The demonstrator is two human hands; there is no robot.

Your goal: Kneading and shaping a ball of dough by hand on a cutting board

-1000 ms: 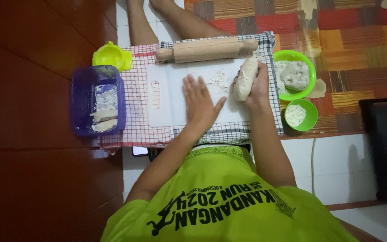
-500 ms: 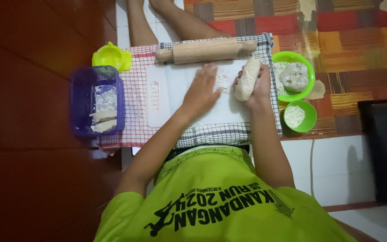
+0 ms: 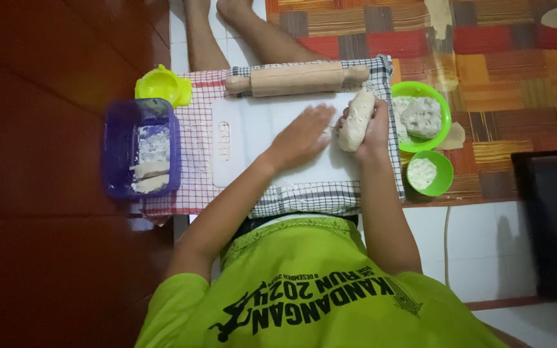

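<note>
My right hand grips a pale log of dough, held upright at the right edge of a white cutting board. Beside it, my left hand lies flat, palm down, on the floured board; its fingertips reach almost to the dough and it holds nothing. A wooden rolling pin rests along the far edge of the board. The board sits on a checked cloth.
A large green bowl with a lump of dough and a small green bowl of flour stand right of the cloth. A purple tub with floured pieces and a yellow lid-like thing sit at the left. Bare legs lie beyond the rolling pin.
My left hand has slid right across the board, closer to the dough. My right hand has kept hold of the dough log and shifted it slightly.
</note>
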